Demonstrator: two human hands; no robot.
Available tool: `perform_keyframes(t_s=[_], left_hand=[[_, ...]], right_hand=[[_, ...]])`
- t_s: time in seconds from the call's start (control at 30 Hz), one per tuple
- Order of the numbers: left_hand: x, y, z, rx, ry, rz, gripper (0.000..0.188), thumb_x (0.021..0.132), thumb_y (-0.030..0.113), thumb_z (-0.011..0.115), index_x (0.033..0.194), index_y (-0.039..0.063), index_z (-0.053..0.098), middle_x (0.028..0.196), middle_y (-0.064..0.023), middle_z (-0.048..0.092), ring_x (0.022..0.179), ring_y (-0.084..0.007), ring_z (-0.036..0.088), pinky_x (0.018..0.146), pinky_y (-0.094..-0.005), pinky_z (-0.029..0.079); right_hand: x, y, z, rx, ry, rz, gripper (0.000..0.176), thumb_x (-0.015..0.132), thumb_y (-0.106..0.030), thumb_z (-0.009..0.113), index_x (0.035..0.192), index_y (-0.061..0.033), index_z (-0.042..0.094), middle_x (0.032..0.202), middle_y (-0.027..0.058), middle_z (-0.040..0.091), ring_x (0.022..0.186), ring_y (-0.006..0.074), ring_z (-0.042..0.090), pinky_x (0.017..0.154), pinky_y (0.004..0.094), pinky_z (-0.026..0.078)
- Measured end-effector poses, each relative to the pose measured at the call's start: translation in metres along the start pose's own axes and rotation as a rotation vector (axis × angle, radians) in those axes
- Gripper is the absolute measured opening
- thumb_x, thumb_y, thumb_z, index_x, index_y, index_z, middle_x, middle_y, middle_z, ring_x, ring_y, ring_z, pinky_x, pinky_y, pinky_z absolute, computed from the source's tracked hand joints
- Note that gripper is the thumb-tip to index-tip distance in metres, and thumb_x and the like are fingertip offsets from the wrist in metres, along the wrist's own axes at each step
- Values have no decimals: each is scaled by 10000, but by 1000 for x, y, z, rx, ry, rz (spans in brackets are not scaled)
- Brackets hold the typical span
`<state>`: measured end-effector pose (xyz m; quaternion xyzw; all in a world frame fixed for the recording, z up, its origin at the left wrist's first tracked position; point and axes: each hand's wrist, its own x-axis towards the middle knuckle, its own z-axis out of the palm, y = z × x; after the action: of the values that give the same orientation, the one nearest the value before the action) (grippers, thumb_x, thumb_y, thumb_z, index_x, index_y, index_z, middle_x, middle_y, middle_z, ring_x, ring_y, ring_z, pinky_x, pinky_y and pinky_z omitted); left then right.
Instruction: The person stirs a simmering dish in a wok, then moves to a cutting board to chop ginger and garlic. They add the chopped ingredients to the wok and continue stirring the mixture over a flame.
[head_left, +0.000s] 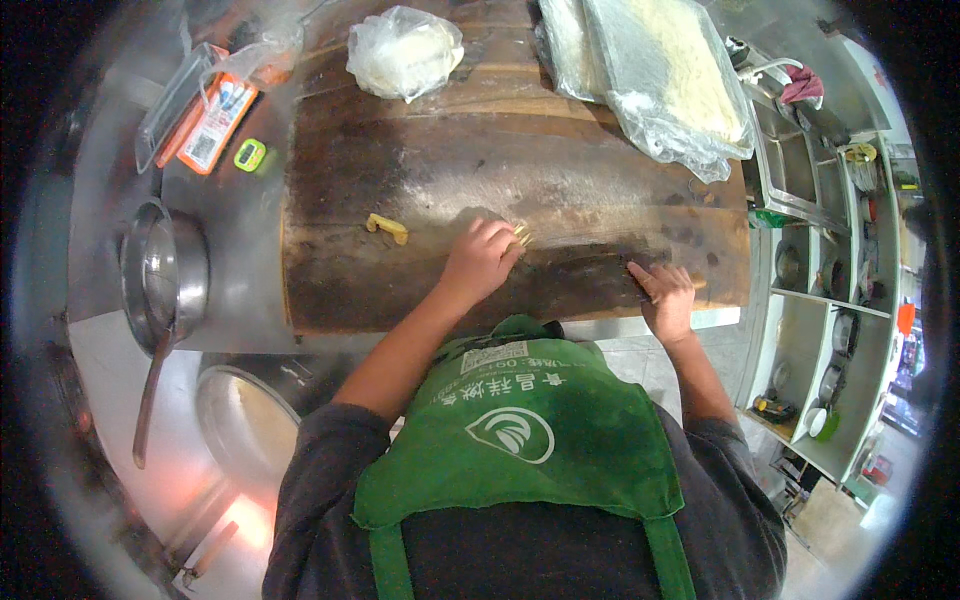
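Observation:
My left hand (484, 259) rests on the dark wooden board with fingers bent over thin yellow pieces (523, 235), which look like cut ginger. Their tips stick out beyond my fingertips. My right hand (666, 296) is closed around a wooden handle (699, 280), whose end shows past my fingers. A dark strip runs from that hand towards the left one, perhaps a knife blade; it blends with the board. Left of my left hand lies a knobbly piece of ginger root (388, 229), apart from both hands.
The wooden board (360, 165) carries a plastic bag (405, 54) and plastic-wrapped trays (660, 67) at its far side. A green timer (250, 155), an orange box (219, 124) and a steel pot with strainer (161, 270) stand left. Right are a sink (787, 165) and shelves (817, 300).

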<state>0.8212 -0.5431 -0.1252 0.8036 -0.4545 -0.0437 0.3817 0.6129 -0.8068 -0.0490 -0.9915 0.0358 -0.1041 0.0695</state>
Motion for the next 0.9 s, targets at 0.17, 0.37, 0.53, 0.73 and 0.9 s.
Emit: perform_keyframes(t_s=[0.17, 0.37, 0.53, 0.73, 0.9], left_hand=[[-13, 10, -1, 105, -58, -16, 257, 813, 227, 737, 973, 48, 647, 1084, -96, 619, 1015, -329, 566, 887, -435, 485], [-7, 8, 1, 111, -13, 138, 223, 786, 196, 753, 921, 45, 660, 1074, -99, 616, 971, -327, 566, 866, -416, 496], [-5, 1, 4, 104, -13, 206, 186, 763, 156, 764, 867, 43, 659, 1055, -94, 621, 960, -318, 565, 829, -406, 506], [-7, -4, 9, 107, 77, 237, 154, 753, 131, 760, 846, 47, 670, 1001, -87, 626, 910, -301, 573, 786, -393, 510], [-9, -6, 11, 105, 60, 241, 132, 756, 119, 748, 849, 56, 678, 966, -84, 624, 886, -298, 573, 768, -379, 510]], right_hand=[[-8, -40, 4, 256, -219, 457, 318, 847, -151, 649, 1161, -117, 685, 846, 235, 668, 735, 425, 646, 638, 491, 525], [32, -95, 7, 224, -421, 415, 208, 885, -207, 609, 1030, -84, 693, 776, 216, 672, 729, 415, 663, 665, 512, 535], [51, -100, 8, 106, -494, 417, 207, 890, -237, 598, 886, -47, 678, 745, 216, 662, 717, 424, 654, 656, 515, 528], [55, -100, 19, 117, -446, 367, 214, 894, -252, 597, 836, -53, 651, 731, 215, 661, 717, 411, 664, 655, 514, 539], [56, -102, 16, 107, -498, 367, 199, 895, -242, 595, 859, -55, 654, 749, 201, 671, 722, 406, 672, 652, 509, 543]])
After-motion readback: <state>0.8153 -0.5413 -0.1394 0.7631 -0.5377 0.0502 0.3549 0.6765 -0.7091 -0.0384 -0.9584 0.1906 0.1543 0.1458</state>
